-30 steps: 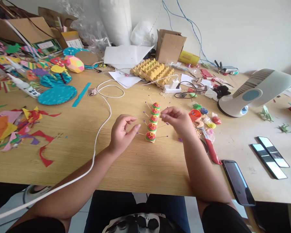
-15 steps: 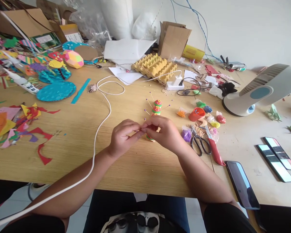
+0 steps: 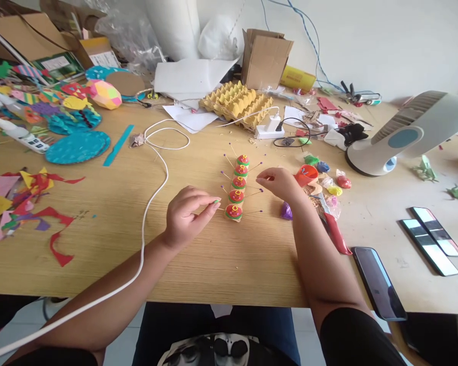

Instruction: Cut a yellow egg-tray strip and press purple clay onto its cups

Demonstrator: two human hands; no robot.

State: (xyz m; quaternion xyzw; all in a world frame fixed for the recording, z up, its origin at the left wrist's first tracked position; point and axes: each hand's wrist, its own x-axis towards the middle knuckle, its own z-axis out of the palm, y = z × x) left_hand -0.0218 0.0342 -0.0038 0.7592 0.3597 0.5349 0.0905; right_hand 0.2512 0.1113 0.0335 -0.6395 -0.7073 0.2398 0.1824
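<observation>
A row of several carton-coloured cups topped with red and green clay and yellow rings, a caterpillar-like craft (image 3: 236, 195), stands on the table between my hands. Thin sticks with purple tips poke out from both its sides. Left of its near end, my left hand (image 3: 189, 216) pinches a small bit of green clay (image 3: 216, 202) between thumb and forefinger. To the right of the row, my right hand (image 3: 278, 183) hovers with its fingers pressed together; whatever they hold, if anything, is too small to make out.
Right of the craft lie bagged clay lumps (image 3: 322, 166), an orange cup (image 3: 306, 174), a red-handled knife (image 3: 336, 234) and a phone (image 3: 379, 282). A white fan (image 3: 389, 142) stands beyond. A white cable (image 3: 143, 239) crosses over my left forearm. Paper scraps (image 3: 21, 203) cover the left side.
My hands, together over the craft before, have come apart: the right moved right, the left slightly left and down. The whole row now shows, and the green bit is visible in my left fingers.
</observation>
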